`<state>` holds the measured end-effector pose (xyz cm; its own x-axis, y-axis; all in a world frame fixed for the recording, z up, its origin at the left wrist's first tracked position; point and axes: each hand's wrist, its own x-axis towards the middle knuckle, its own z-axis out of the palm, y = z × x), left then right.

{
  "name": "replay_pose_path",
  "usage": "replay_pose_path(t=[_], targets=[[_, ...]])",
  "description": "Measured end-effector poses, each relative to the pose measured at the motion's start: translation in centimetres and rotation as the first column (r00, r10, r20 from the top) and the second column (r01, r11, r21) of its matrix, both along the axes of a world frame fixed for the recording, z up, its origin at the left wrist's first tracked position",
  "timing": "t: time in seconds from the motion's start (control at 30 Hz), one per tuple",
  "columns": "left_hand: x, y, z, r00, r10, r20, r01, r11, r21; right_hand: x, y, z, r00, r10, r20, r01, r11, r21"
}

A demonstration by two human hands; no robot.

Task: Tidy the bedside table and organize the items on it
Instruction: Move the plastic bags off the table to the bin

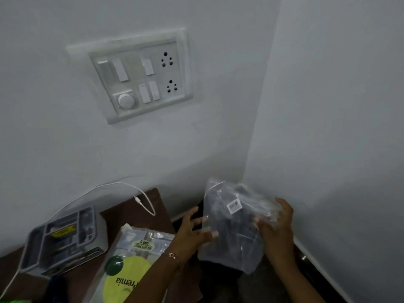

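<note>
I hold a clear plastic bag [235,224] with dark contents and a white barcode sticker, in the air to the right of the brown bedside table [129,212], near the room corner. My left hand [192,231] grips the bag's left side with fingers spread. My right hand [276,228] grips its right side. On the table lies a clear pouch of mixed dry fruit [133,261] with a yellow-green label. A grey organizer box [63,239] sits at the table's left. A white charging cable [122,189] arcs over the table, its plug end hanging free.
A white switch panel [135,77] with sockets and a dial is set in the wall above the table. The two walls meet in a corner [255,127] behind the bag. Dark floor and a white skirting [314,256] run at the lower right.
</note>
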<state>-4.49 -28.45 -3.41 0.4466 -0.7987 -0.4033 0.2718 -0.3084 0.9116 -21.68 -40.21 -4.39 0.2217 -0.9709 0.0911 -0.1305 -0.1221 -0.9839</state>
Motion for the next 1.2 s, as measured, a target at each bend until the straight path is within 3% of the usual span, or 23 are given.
replay_pose_path(t=[0.1, 0.2, 0.33, 0.43, 0.5, 0.57, 0.67, 0.77, 0.8, 0.87, 0.97, 1.03, 1.1, 1.13, 1.2], targets=[[0.5, -2.4, -2.3, 0.986, 0.084, 0.147, -0.077, 0.995, -0.056, 2.3, -2.0, -2.2, 0.996, -0.087, -0.036, 0.083, 0.993, -0.089], [0.7, -3.6, -3.6, 0.941, 0.133, 0.311, -0.095, 0.986, -0.134, 3.8, -3.6, -5.6, 0.995, -0.096, -0.03, 0.094, 0.992, -0.081], [1.0, -1.2, -5.1, 0.781, 0.145, 0.607, -0.039, 0.982, -0.185, 5.0, -4.6, -11.4, 0.965, -0.042, -0.259, 0.056, 0.997, 0.047], [2.5, 2.0, -5.5, 0.641, 0.147, 0.753, -0.002, 0.982, -0.189, 5.4, -4.8, -15.1, 0.779, 0.048, -0.625, 0.064, 0.986, 0.155], [3.5, 4.5, -5.2, 0.573, 0.119, 0.811, -0.002, 0.99, -0.143, 5.4, -4.6, -16.6, 0.656, 0.101, -0.748, 0.063, 0.98, 0.187], [4.1, 7.1, -5.5, 0.496, 0.074, 0.865, 0.009, 0.996, -0.09, 5.1, -3.9, -16.9, 0.596, 0.091, -0.798, 0.092, 0.979, 0.181], [5.3, 11.1, -6.0, 0.462, 0.136, 0.877, -0.095, 0.99, -0.103, 4.5, -2.4, -16.4, 0.592, 0.024, -0.806, 0.16, 0.976, 0.147], [5.5, 15.6, -5.5, 0.261, 0.105, 0.96, -0.236, 0.971, -0.042, 4.4, 0.0, -14.5, 0.683, -0.076, -0.726, 0.22, 0.97, 0.105], [5.4, 17.0, -5.6, 0.257, 0.083, 0.963, -0.307, 0.952, 0.0, 4.4, 1.3, -13.6, 0.738, -0.104, -0.667, 0.229, 0.968, 0.104], [4.7, 18.6, -5.2, 0.355, 0.071, 0.932, -0.491, 0.863, 0.121, 4.7, 4.6, -10.6, 0.859, -0.12, -0.498, 0.186, 0.979, 0.086], [4.5, 19.1, -4.4, 0.519, 0.085, 0.851, -0.602, 0.743, 0.293, 5.6, 10.1, -5.9, 0.973, 0.041, -0.227, -0.013, 0.993, 0.121], [5.1, 19.3, -4.6, 0.594, 0.125, 0.794, -0.603, 0.723, 0.338, 6.6, 13.2, -4.4, 0.954, 0.228, -0.193, -0.184, 0.958, 0.221], [5.6, 19.1, -4.4, 0.677, 0.218, 0.703, -0.569, 0.761, 0.311, 7.2, 15.4, -4.3, 0.888, 0.339, -0.31, -0.256, 0.925, 0.279], [5.5, 19.0, -4.1, 0.715, 0.264, 0.647, -0.556, 0.776, 0.297, 7.2, 15.9, -4.8, 0.85, 0.35, -0.394, -0.263, 0.93, 0.257], [5.0, 18.7, -3.7, 0.776, 0.271, 0.57, -0.511, 0.799, 0.316, 7.2, 16.2, -4.8, 0.85, 0.36, -0.386, -0.278, 0.927, 0.253]])
